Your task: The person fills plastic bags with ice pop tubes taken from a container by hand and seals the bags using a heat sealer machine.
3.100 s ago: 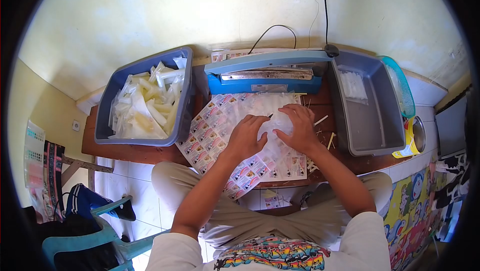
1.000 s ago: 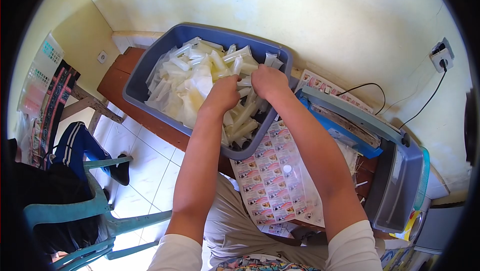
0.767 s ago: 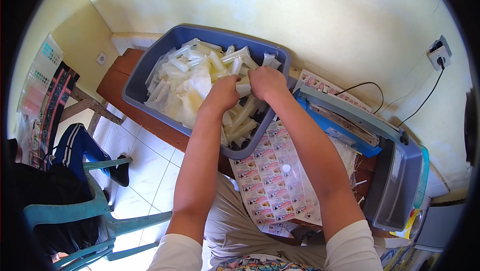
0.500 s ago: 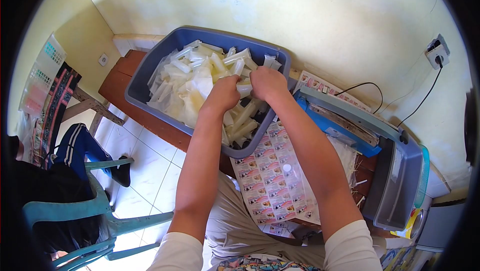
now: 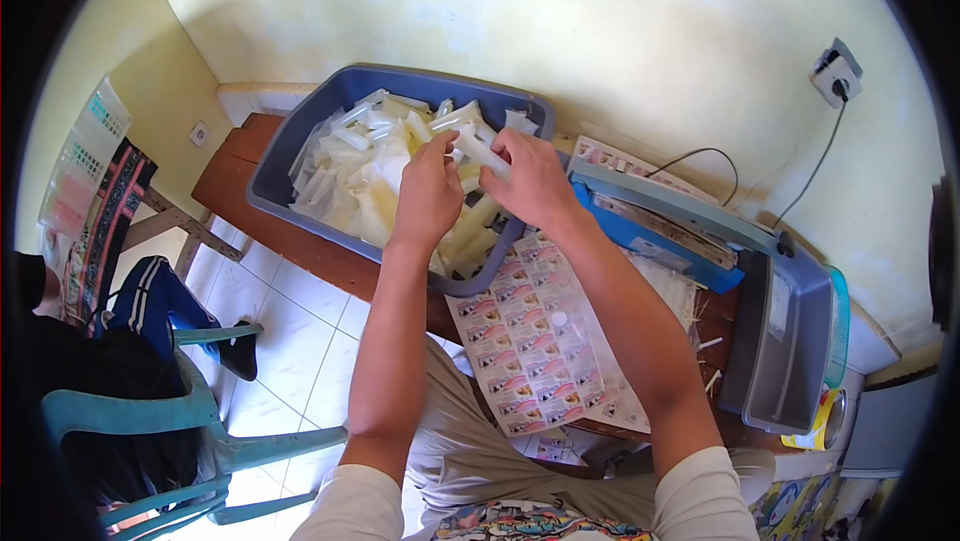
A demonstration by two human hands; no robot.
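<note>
A long, narrow plastic packet (image 5: 482, 152) with pale, whitish contents is held slantwise above the grey-blue tub (image 5: 290, 146). My right hand (image 5: 535, 179) is closed around its right side, with thumb and fingers on either side. My left hand (image 5: 428, 191) is at the packet's left end, its fingers bent against it; the exact contact of the fingertips is partly hidden. Beneath both hands, the tub holds a heap of similar filled packets (image 5: 380, 126) and crumpled clear plastic (image 5: 318, 181).
To the right stand a blue sealing machine (image 5: 655, 241) with a grey lever arm and an empty-looking grey bin (image 5: 795, 341). Sheets of printed labels (image 5: 530, 331) lie on the brown bench (image 5: 232, 176). A green plastic chair (image 5: 130, 411) is at left; a cord runs to the wall socket (image 5: 838, 78).
My hands have loosened from tight fists to a lighter finger grip, and a packet now shows between them. The whole view has shifted slightly.
</note>
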